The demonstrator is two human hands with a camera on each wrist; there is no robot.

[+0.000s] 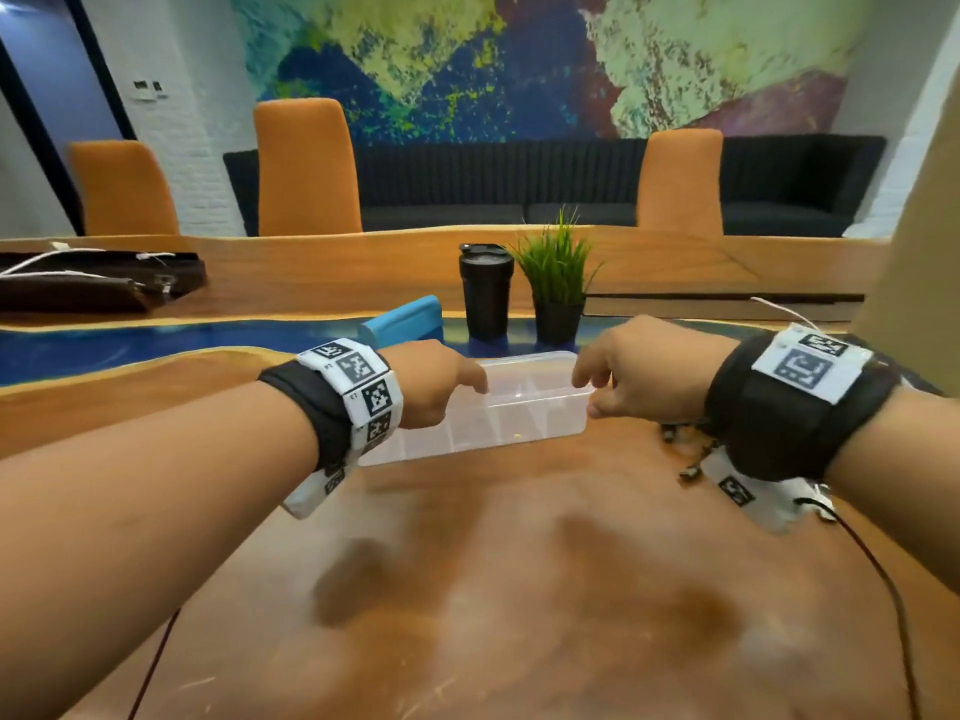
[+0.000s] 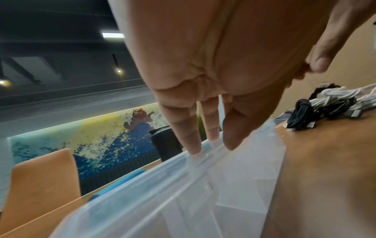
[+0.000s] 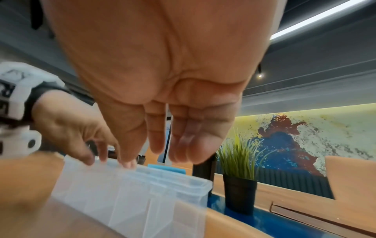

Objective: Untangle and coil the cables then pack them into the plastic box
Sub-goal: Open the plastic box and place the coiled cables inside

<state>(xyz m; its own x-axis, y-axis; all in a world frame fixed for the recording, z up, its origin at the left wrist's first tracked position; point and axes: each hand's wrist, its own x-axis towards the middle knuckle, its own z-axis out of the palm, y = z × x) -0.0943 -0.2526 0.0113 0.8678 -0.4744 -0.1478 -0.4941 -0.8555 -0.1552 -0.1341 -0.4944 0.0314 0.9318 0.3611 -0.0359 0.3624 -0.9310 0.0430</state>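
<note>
A clear plastic box (image 1: 519, 423) with inner dividers lies across the wooden table (image 1: 519, 589), between my two hands. My left hand (image 1: 467, 387) reaches over its left end. In the left wrist view the straight fingertips (image 2: 195, 149) touch the box rim (image 2: 203, 162), and the thumb stays apart. My right hand (image 1: 592, 392) hovers at the right end, fingers (image 3: 183, 145) nearly straight and pointing down at the box (image 3: 132, 193); contact is blurred. A tangle of black and white cables (image 2: 325, 106) lies on the table right of the box, mostly hidden under my right wrist (image 1: 688, 449).
Just behind the box stand a black tumbler (image 1: 485, 291), a small potted grass plant (image 1: 556, 283) and a blue object (image 1: 405, 319). A dark bag with white cords (image 1: 93, 283) lies far left. Thin dark wires (image 1: 883, 579) trail from the wrist bands. Orange chairs line the far side.
</note>
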